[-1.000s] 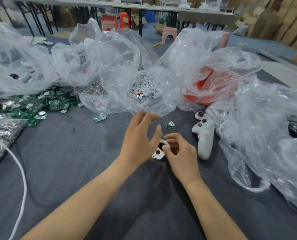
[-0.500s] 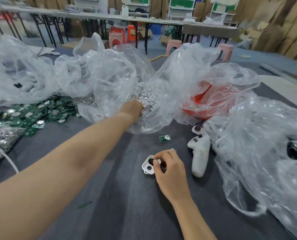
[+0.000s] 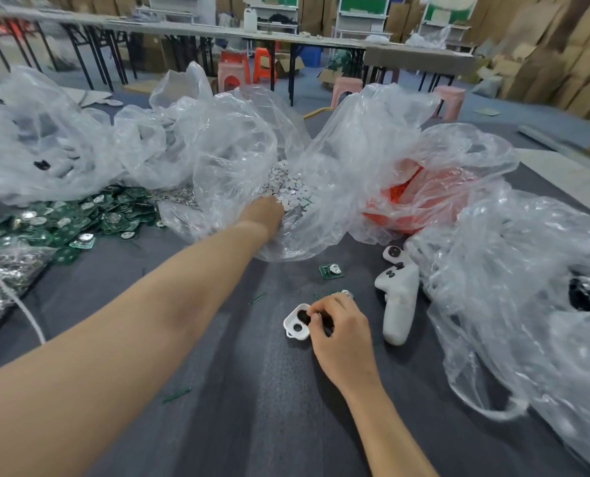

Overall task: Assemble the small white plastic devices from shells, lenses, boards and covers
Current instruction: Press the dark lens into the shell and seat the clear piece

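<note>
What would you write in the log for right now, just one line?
left hand: in clear bag among white discs, fingers hidden | right hand: pinches white shell on table

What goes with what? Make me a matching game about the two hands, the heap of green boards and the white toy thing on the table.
1. left hand
2. right hand
3. heap of green boards
4. white device

A. gripping the white shell
B. far left on the table
C. reaching into the clear bag of small white discs
D. lying just right of the right hand

Pairs: 1-C, 2-A, 3-B, 4-D.
</note>
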Demonstrator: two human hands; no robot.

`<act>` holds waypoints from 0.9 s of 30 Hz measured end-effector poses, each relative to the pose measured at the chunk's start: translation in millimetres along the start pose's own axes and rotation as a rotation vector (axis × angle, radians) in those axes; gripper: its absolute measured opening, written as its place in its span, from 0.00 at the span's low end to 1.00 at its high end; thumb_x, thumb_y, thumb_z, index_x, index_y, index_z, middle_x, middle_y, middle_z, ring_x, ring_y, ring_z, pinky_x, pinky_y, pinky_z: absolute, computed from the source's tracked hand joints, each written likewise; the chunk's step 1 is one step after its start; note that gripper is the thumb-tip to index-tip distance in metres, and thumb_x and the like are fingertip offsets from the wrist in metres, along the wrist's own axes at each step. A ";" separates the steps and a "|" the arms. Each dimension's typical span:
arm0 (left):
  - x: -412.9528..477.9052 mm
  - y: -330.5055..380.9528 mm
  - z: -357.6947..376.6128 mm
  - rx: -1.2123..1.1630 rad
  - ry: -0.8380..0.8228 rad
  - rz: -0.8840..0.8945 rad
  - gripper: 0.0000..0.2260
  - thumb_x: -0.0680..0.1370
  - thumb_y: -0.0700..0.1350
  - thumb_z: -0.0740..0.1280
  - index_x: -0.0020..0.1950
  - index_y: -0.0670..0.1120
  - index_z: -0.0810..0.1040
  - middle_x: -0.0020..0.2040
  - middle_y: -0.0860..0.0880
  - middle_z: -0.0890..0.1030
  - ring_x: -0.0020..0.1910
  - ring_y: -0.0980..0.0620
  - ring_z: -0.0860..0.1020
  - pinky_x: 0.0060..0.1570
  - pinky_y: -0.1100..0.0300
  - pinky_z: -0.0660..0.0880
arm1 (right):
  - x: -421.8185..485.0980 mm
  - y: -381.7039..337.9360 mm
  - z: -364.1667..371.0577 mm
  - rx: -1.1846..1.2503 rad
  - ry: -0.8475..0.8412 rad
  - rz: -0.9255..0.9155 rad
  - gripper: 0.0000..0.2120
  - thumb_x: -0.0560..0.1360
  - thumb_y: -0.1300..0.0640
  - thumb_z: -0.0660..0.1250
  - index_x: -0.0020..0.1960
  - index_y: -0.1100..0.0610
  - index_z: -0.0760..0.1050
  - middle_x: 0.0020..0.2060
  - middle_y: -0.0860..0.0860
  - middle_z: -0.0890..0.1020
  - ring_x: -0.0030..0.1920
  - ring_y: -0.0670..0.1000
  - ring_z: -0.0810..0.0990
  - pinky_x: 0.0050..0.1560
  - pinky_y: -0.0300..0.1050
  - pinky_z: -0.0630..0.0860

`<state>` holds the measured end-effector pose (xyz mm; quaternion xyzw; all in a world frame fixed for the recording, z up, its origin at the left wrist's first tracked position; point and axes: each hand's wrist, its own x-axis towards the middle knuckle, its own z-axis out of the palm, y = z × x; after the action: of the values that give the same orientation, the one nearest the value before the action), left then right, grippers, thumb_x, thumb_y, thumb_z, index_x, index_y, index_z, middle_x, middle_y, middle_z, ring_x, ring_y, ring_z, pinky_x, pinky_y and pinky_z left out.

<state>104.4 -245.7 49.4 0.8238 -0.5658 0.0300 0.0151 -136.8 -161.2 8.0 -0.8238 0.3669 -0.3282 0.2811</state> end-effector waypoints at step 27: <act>-197.7 49.8 15.0 -1.861 0.291 -0.246 0.07 0.74 0.32 0.69 0.45 0.43 0.83 0.39 0.47 0.84 0.44 0.45 0.85 0.43 0.64 0.79 | -8.6 -5.5 -6.9 0.207 0.067 -0.080 0.10 0.74 0.66 0.68 0.52 0.54 0.81 0.44 0.47 0.82 0.43 0.39 0.78 0.41 0.25 0.69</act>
<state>-12.4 -80.3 20.8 0.5231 -0.2647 -0.3321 0.7389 -144.1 -152.8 13.4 -0.7929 0.3071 -0.4026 0.3391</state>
